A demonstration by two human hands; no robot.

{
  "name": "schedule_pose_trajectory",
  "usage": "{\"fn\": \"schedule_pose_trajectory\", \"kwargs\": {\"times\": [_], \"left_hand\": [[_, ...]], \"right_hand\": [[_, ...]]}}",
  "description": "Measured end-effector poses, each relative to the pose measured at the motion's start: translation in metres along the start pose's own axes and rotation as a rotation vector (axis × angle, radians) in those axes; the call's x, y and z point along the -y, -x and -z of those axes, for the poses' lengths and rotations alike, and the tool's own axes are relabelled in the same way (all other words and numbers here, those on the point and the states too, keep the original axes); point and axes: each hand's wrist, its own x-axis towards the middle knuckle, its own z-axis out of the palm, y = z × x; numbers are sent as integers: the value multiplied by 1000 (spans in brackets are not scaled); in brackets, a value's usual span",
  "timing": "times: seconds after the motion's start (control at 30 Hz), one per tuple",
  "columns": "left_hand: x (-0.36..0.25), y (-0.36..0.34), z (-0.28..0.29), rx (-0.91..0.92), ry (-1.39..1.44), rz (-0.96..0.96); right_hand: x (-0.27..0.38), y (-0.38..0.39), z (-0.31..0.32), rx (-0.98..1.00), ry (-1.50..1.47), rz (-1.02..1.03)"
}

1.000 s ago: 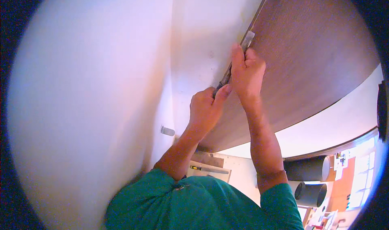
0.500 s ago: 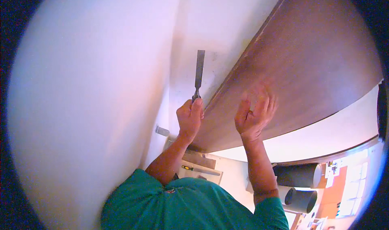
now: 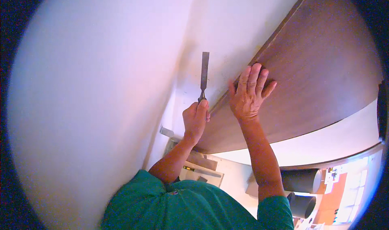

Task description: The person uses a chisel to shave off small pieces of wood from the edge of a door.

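A chisel (image 3: 204, 71) points away from me, its flat metal blade bare. My left hand (image 3: 195, 120) is wrapped round its handle, which the fingers mostly hide. To the right, my right hand (image 3: 248, 98) lies palm down with its fingers spread on a brown wooden panel (image 3: 316, 68). Its fingertips reach close to the panel's long edge (image 3: 269, 41). The chisel blade stands apart from that edge, in front of a pale surface.
A pale wall (image 3: 93, 100) fills the left side. Behind my left forearm is a yellow-and-black handled tool (image 3: 200, 171) beside a brown board (image 3: 202, 161). Dark cylinders (image 3: 302, 180) stand at the lower right, near a bright window (image 3: 351, 199).
My right hand has turned palm down and moved up and left onto the panel near its edge. The left hand with the chisel has shifted slightly right in view.
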Motion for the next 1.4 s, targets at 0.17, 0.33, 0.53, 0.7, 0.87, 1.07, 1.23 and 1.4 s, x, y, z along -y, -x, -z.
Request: {"fn": "schedule_pose_trajectory", "kwargs": {"times": [0.17, 0.33, 0.53, 0.7, 0.87, 1.07, 1.23, 1.4], "left_hand": [[5, 5, 0, 48, 19, -18], [-11, 10, -6, 49, -25, -43], [-30, 15, -7, 78, -101, -98], [-19, 0, -5, -7, -36, -130], [-38, -16, -15, -61, 5, -220], [-46, -10, -35, 3, 34, -140], [-34, 9, -59, 141, 150, -79], [-40, 16, -66, 167, 100, -45]], "right_hand": [[8, 7, -3, 33, -46, -26], [4, 8, 1, 46, -67, -5], [14, 35, 1, 72, -93, 0], [23, 59, 0, 278, -147, 17], [29, 53, 22, 449, -250, -33], [16, 64, 64, 434, -700, -187], [32, 94, 67, 450, -1719, -908], [8, 93, 81, 697, -1612, -909]]}}
